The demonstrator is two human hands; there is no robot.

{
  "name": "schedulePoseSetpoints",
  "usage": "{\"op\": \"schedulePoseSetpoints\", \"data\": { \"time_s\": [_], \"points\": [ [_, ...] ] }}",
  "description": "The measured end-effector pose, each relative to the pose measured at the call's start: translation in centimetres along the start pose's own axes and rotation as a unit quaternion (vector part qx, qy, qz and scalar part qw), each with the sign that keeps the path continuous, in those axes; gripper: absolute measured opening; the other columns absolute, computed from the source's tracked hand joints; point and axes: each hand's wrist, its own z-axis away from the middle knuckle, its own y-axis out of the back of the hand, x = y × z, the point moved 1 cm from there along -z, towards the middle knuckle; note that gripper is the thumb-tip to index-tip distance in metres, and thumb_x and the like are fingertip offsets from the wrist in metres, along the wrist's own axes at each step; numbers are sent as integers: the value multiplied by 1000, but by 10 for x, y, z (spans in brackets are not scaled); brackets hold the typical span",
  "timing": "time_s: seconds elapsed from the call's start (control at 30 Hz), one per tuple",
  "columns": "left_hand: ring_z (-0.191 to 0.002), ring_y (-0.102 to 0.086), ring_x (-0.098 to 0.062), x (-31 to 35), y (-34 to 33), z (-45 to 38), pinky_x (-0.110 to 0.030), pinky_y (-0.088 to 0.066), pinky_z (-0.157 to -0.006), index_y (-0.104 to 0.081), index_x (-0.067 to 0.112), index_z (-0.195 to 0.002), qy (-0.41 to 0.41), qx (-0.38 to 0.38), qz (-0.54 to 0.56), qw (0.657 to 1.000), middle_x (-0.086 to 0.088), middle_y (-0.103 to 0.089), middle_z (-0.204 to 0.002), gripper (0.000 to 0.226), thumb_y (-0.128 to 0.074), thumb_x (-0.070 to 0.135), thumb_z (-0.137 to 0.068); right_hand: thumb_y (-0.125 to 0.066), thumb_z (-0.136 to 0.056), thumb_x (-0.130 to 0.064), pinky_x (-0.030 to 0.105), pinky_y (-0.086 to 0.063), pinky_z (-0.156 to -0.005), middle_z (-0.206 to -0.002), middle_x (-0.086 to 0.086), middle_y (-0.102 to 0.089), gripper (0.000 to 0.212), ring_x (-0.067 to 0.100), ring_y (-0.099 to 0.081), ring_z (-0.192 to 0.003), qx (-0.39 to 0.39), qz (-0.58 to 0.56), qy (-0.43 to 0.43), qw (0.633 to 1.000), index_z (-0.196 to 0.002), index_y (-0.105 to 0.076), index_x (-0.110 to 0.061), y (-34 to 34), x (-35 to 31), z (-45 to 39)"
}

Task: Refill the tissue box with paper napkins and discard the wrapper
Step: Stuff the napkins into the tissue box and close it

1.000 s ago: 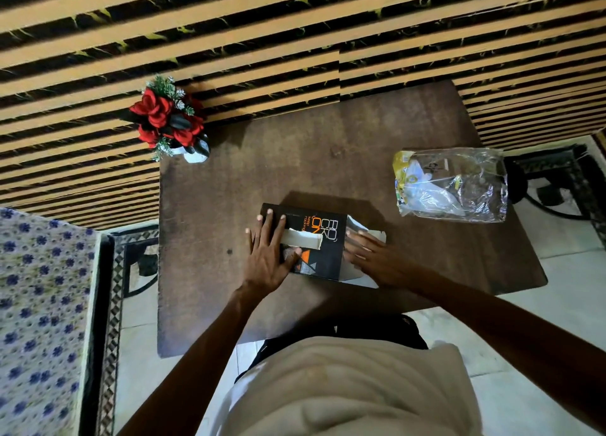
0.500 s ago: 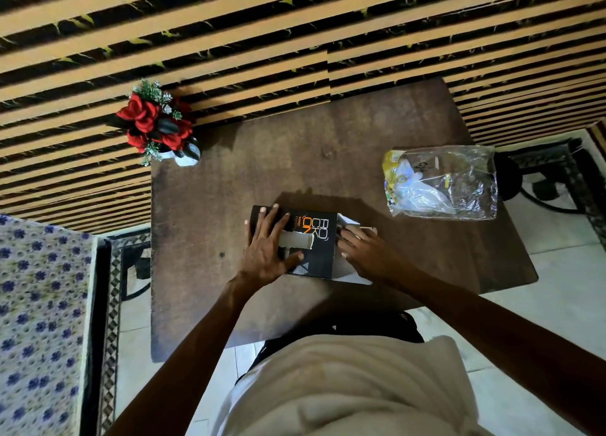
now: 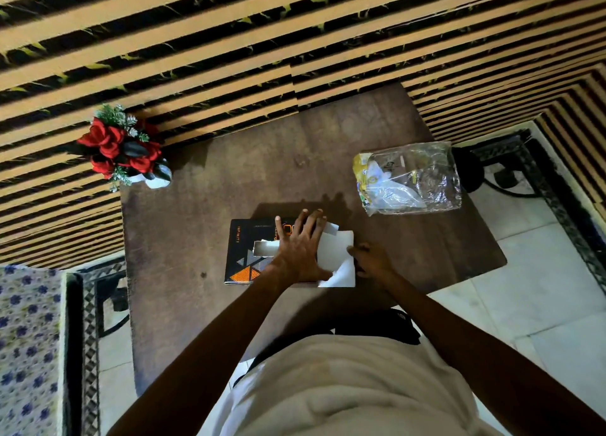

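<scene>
Striped tan-and-black wall panelling backs a dark brown wooden table (image 3: 203, 304) with pale floor tiles to its right. On the table's near middle lies a flat black cardboard tissue box (image 3: 244, 255) printed with orange and grey triangles, a strip of white napkin (image 3: 265, 248) showing through the slot in its top. The person's left hand (image 3: 300, 248) lies palm down across the right half of the box, fingers spread flat and gripping nothing. At the box's right end, white cardboard flaps (image 3: 337, 255) stand open, and the right hand (image 3: 372, 260) is at their right edge with its fingers curled against the flap; whether it pinches the flap cannot be told. Well apart, toward the table's far right, lies a crumpled clear plastic wrapper (image 3: 413, 179) with a yellow printed end. A bunch of red artificial roses in a small white vase (image 3: 121, 148) stands at the far left corner. A blue-flowered cloth (image 3: 28, 353) covers something at the left.
</scene>
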Motion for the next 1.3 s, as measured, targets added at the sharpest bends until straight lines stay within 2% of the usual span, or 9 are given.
{"op": "schedulePoseSetpoints", "data": {
  "time_s": [0.17, 0.33, 0.4, 0.53, 0.67, 0.77, 1.0, 1.1, 1.3],
  "points": [
    [-149, -3, -33, 2, 6, 0, -80, 1, -106, -52, 27, -128, -12, 3, 5, 1000, -4, -12, -160, 73, -75, 50, -62, -61, -92, -20, 27, -47, -64, -106, 10, -63, 35, 20, -60, -86, -58, -62, 3, 996, -124, -56, -10, 4, 3, 1],
    [-147, -17, -28, -13, 4, 3, -66, 14, -112, -66, 21, -102, -3, 64, 188, 980, -5, -17, -158, 38, -74, 35, -68, -69, -87, -23, 33, -53, -74, -109, -1, -66, 36, 17, -62, -99, -100, -81, 85, 988, -121, -57, -19, -8, -1, 10],
    [-143, -30, -25, -22, 12, 6, -60, 0, -120, -67, 20, -101, 23, 86, 286, 954, -5, -27, -154, 26, -72, 23, -76, -68, -87, -16, 33, -54, -72, -109, 4, -66, 33, 19, -63, -97, -90, -80, 133, 984, -119, -58, -15, -21, -7, 13],
    [-133, -43, -23, -48, 21, 22, -15, -37, -105, -63, 16, -117, 66, 133, 346, 926, -7, -37, -148, 37, -70, 11, -81, -64, -89, -24, 41, -49, -97, -121, 9, -67, 40, 22, -63, -109, -43, 6, 213, 976, -127, -58, -11, -48, -13, 11],
    [-126, -46, -35, -79, 11, 40, -50, -43, -106, -46, 21, -132, 196, 205, 294, 913, -9, -36, -145, 73, -80, 29, -69, -46, -89, -48, 44, -37, -111, -143, 6, -53, 59, 27, -49, -131, 19, 140, 201, 969, -143, -42, -24, -60, -22, 7],
    [-128, -42, -38, -94, -4, 56, -57, -40, -106, -32, 16, -137, 351, 183, 372, 839, -15, -36, -142, 94, -83, 42, -63, -42, -94, -36, 44, -37, -111, -142, 13, -52, 50, 34, -48, -130, 51, 168, 187, 967, -142, -43, -21, -69, -30, 8],
    [-112, -61, -30, -103, -21, 67, -51, -56, -90, -40, 14, -127, 322, 199, 621, 686, -13, -60, -124, 70, -80, 28, -71, -46, -100, -15, 13, -29, -98, -145, 8, -47, 38, 22, -44, -133, -15, -40, 118, 992, -137, -50, -8, -75, -58, 32],
    [-101, -63, -25, -102, -13, 66, -36, -60, -79, -45, 7, -130, 309, 206, 695, 616, -14, -59, -126, 52, -69, 7, -84, -50, -99, -21, 22, -33, -98, -144, -1, -45, 49, 14, -46, -126, -72, -59, 115, 989, -146, -37, -22, -71, -67, 36],
    [-95, -68, -18, -97, -11, 68, -20, -58, -62, -42, 29, -140, 248, 139, 734, 617, -6, -63, -125, 56, -58, 8, -91, -52, -97, -22, 46, -56, -81, -126, 0, -54, 53, 18, -58, -99, -86, -16, 85, 993, -144, -30, -32, -62, -70, 28]
  ]
}}
